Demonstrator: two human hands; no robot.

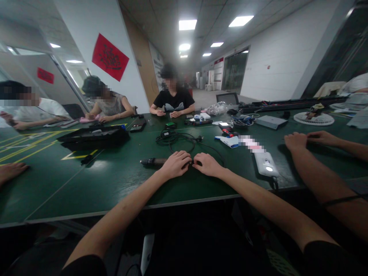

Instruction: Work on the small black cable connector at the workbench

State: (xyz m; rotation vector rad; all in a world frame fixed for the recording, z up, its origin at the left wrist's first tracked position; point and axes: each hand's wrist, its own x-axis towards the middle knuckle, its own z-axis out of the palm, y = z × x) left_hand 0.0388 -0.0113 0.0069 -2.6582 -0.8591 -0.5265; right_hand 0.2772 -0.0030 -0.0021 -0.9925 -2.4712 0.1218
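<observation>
An electric screwdriver (155, 162) lies across the green table with its bit end to the left. My left hand (178, 164) is closed around its rear part. Close beside it, my right hand (208, 164) pinches the cable's plug end at the back of the screwdriver. Between the two hands a small bit of the joint shows; whether the plug sits fully in cannot be made out. The black cable (172, 138) lies in loose coils behind my hands, its mains plug (200, 138) towards the right.
A black tray (94, 136) stands at the left. To the right lie a white power bank-like device (265, 164), a blue-and-white packet (228, 141) and a silver box (271, 122). A neighbour's arms (316, 165) rest at the right; other people sit across and left.
</observation>
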